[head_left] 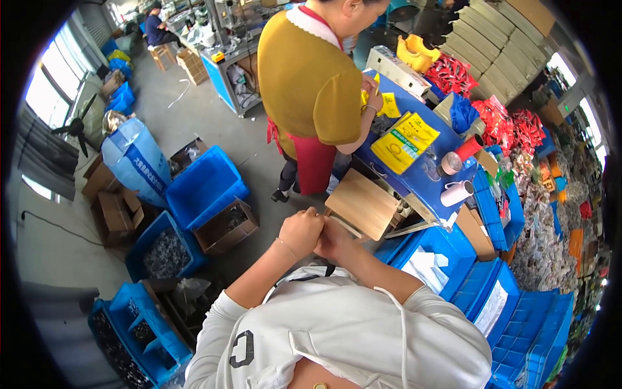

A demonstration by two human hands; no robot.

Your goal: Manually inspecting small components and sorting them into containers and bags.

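Observation:
My left hand (302, 231) and my right hand (333, 240) meet in front of my body, level with my waist. Both have curled fingers, and their knuckles nearly touch. Whatever lies between them, if anything, is hidden. Just beyond my right hand stands a stool with a pale wooden seat (364, 203). A co-worker in a mustard top (304, 71) and red apron stands ahead, holding a small yellow bag (370, 91) over the blue table (447, 217). A stack of yellow printed bags (405, 142) lies on that table.
Blue crates (207, 185) and cardboard boxes (116, 211) stand on the floor at left. At right are more blue crates (538, 330), a white mug (457, 193) and a red roll (469, 148). Red packets (451, 76) and a yellow basket (416, 53) sit farther back.

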